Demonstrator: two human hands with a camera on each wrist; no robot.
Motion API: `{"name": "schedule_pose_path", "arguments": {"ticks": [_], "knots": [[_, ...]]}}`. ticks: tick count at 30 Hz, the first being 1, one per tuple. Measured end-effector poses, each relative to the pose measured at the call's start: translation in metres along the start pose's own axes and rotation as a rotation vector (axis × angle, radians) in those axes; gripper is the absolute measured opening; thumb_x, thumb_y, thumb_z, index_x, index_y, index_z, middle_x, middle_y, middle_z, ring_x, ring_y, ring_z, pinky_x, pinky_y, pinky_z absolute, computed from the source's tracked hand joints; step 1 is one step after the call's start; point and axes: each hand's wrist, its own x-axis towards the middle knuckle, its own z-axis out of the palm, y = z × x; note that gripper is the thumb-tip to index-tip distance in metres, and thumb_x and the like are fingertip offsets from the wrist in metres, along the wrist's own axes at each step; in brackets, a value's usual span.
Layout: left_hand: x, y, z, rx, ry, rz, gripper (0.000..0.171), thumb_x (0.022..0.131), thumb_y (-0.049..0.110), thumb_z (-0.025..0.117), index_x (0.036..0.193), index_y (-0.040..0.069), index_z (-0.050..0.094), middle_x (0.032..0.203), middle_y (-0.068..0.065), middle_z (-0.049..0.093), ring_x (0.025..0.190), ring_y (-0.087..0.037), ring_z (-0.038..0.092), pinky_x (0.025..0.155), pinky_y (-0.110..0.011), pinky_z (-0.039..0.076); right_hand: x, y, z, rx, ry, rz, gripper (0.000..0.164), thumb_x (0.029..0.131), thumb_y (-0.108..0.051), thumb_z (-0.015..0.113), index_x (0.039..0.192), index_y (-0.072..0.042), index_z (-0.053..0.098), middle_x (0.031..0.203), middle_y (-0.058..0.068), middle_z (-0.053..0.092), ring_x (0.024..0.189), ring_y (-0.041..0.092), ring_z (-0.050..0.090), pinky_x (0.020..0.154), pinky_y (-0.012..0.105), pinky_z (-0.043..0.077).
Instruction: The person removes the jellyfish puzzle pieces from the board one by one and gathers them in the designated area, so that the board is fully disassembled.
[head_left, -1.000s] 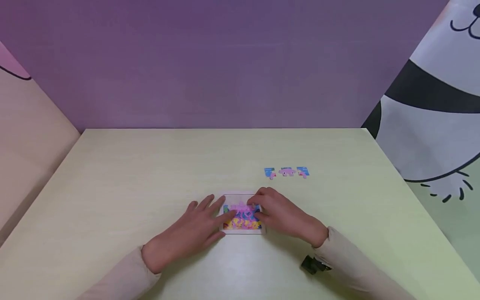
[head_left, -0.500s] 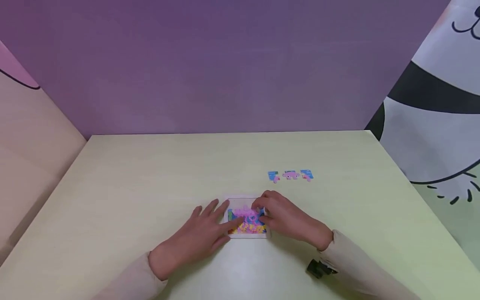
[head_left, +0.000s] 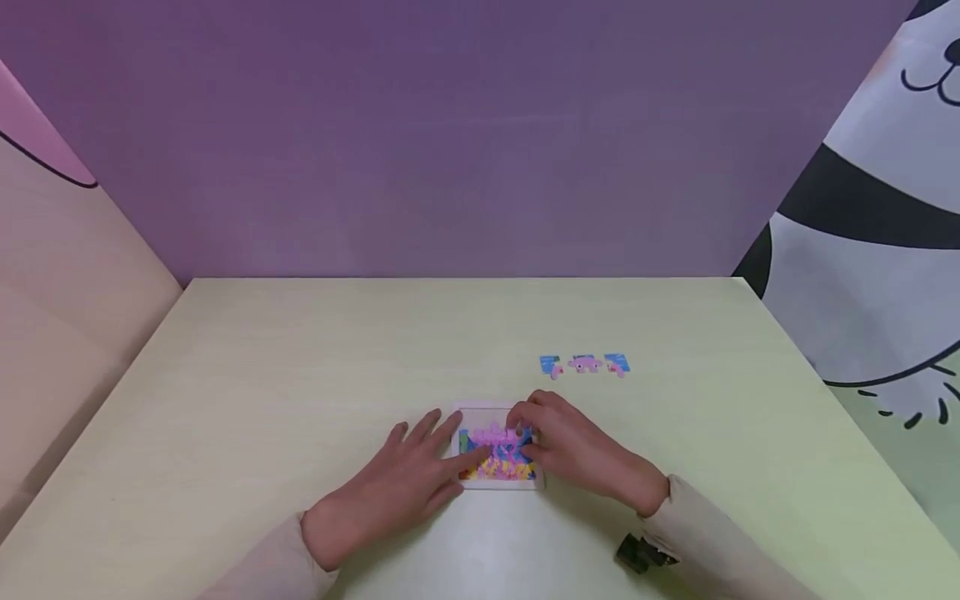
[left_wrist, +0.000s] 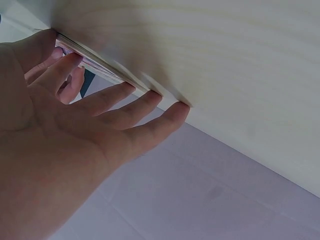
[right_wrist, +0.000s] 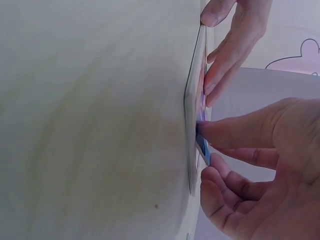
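Observation:
A small white-bordered jigsaw puzzle tray [head_left: 483, 417] lies on the table, its lower part filled with pink, blue and yellow pieces and a strip along its top bare. My left hand [head_left: 397, 492] has its fingers spread at the tray's left side; the index finger reaches over and rests on the picture. With thumb and fingers, my right hand [head_left: 573, 450] pinches a blue puzzle piece [right_wrist: 204, 150] at the picture's right side. In the right wrist view that piece stands tilted up from the tray. The fingers partly cover it in the head view.
Three loose puzzle pieces [head_left: 585, 364] lie in a row beyond the tray, to the right. A black device [head_left: 643, 553] is at the right sleeve [head_left: 712, 533]. A purple wall [head_left: 465, 142] rises behind the table's far edge.
The head view has shifted, so the whole scene sits lower and slightly further right. Both hands keep their places on the tray, the right fingers moving only slightly.

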Motion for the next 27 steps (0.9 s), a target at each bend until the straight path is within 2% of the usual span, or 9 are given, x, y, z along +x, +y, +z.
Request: {"name": "schedule_pose_path", "arguments": {"ticks": [8, 14, 19, 24, 27], "knots": [[0.000, 0.003, -0.002, 0.039, 0.000, 0.005, 0.041, 0.103, 0.033, 0.054, 0.144, 0.035, 0.054, 0.152, -0.017, 0.044, 0.138, -0.043, 0.040, 0.100, -0.063, 0.040, -0.004, 0.001, -0.002, 0.001, 0.012, -0.026, 0.025, 0.087, 0.003, 0.070, 0.104, -0.016, 0.066, 0.094, -0.004, 0.064, 0.090, 0.014, 0.055, 0.078, 0.031, 0.051], [0.001, 0.003, -0.003, 0.035, -0.003, 0.005, 0.042, 0.103, 0.034, 0.054, 0.144, 0.035, 0.053, 0.152, -0.017, 0.043, 0.138, -0.043, 0.040, 0.101, -0.063, 0.039, -0.004, 0.005, -0.008, 0.143, -0.018, -0.066, 0.023, 0.089, 0.006, 0.066, 0.100, -0.014, 0.063, 0.085, -0.001, 0.065, 0.075, 0.010, 0.057, 0.068, 0.025, 0.052], [0.001, 0.002, -0.003, 0.032, -0.001, 0.011, 0.042, 0.103, 0.034, 0.053, 0.145, 0.035, 0.053, 0.153, -0.017, 0.042, 0.139, -0.043, 0.039, 0.100, -0.063, 0.040, -0.005, 0.007, -0.013, 0.256, -0.031, -0.065, 0.020, 0.091, 0.006, 0.064, 0.098, -0.013, 0.062, 0.077, 0.000, 0.060, 0.071, 0.012, 0.055, 0.066, 0.025, 0.050], [0.003, 0.001, -0.004, 0.038, -0.005, 0.006, 0.042, 0.103, 0.035, 0.054, 0.144, 0.036, 0.053, 0.153, -0.017, 0.042, 0.139, -0.043, 0.039, 0.100, -0.062, 0.040, -0.005, 0.008, -0.016, 0.244, 0.008, -0.079, 0.020, 0.091, 0.006, 0.064, 0.099, -0.012, 0.062, 0.075, -0.003, 0.058, 0.070, 0.012, 0.055, 0.066, 0.025, 0.050], [0.004, 0.000, -0.004, 0.037, -0.012, 0.005, 0.042, 0.102, 0.035, 0.054, 0.144, 0.036, 0.053, 0.153, -0.017, 0.041, 0.139, -0.043, 0.039, 0.101, -0.063, 0.040, -0.005, 0.008, -0.015, 0.222, 0.032, -0.079, 0.022, 0.090, 0.007, 0.063, 0.099, -0.013, 0.063, 0.080, -0.003, 0.061, 0.071, 0.010, 0.056, 0.066, 0.025, 0.051]]}}
